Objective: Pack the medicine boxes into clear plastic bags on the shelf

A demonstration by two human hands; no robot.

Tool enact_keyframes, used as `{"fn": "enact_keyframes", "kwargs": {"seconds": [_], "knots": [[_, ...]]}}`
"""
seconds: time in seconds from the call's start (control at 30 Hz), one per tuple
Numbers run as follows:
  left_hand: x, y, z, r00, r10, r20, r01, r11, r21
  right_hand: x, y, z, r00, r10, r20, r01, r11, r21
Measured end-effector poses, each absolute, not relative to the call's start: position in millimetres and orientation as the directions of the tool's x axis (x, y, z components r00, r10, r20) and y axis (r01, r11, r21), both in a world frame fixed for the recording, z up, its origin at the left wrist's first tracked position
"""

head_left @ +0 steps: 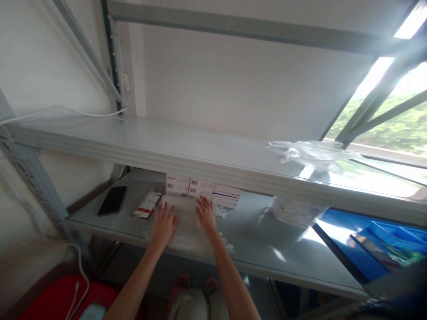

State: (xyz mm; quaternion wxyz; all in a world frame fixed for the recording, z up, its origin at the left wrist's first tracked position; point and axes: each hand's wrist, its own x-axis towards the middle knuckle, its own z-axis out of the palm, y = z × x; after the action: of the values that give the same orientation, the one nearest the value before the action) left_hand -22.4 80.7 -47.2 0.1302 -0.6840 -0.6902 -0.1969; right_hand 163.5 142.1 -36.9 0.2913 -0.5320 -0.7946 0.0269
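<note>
Two bare hands reach in from the bottom of the frame to the lower shelf [260, 238]. The left hand [164, 224] lies palm down, just left of the middle, with its fingers spread apart. The right hand [206, 215] is near the middle, and its fingers are apart too. Neither hand is clamped on anything. Between them, a little below the middle of the frame, a sheet of thin plastic [185, 222] lies flat, and both hands seem to press on its sides.

Behind the plastic stand two white boxes [178, 186], side by side. They have small black print and dark square marks, too blurry to read. The right fingertips are close to them; I cannot tell if they touch. Just to the right is a stack of white boxes with thin colored lines [228, 195].

Left of the left hand is a phone with a bright screen [151, 205]. It shows white and red, but part is blurred, so its words cannot be read. Further left lies a black phone [112, 200]. A crumpled clear bag [310, 153] sits on the upper shelf [200, 142], right of the middle.
</note>
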Motion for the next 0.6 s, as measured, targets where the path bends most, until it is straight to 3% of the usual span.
{"fn": "enact_keyframes", "kwargs": {"seconds": [0.13, 0.23, 0.37, 0.47, 0.6], "knots": [[-1, 71, -21, 0.139, 0.847, 0.513, 0.978, -0.200, 0.064, 200, 126, -4, -0.071, 0.814, 0.576, 0.735, 0.434, -0.522], [29, 69, -9, 0.256, 0.800, 0.542, 0.934, -0.350, 0.075, 250, 116, 14, 0.108, 0.763, 0.637, 0.716, 0.385, -0.583], [74, 73, -6, 0.330, 0.730, 0.599, 0.877, -0.472, 0.092, 338, 108, 26, 0.334, 0.538, 0.774, 0.761, 0.331, -0.558], [110, 81, -5, 0.366, 0.693, 0.621, 0.804, -0.572, 0.164, 407, 102, 31, 0.501, 0.349, 0.792, 0.796, 0.173, -0.580], [168, 104, 4, 0.423, 0.681, 0.598, 0.653, -0.687, 0.319, 488, 102, 36, 0.562, 0.270, 0.782, 0.809, 0.016, -0.587]]}}
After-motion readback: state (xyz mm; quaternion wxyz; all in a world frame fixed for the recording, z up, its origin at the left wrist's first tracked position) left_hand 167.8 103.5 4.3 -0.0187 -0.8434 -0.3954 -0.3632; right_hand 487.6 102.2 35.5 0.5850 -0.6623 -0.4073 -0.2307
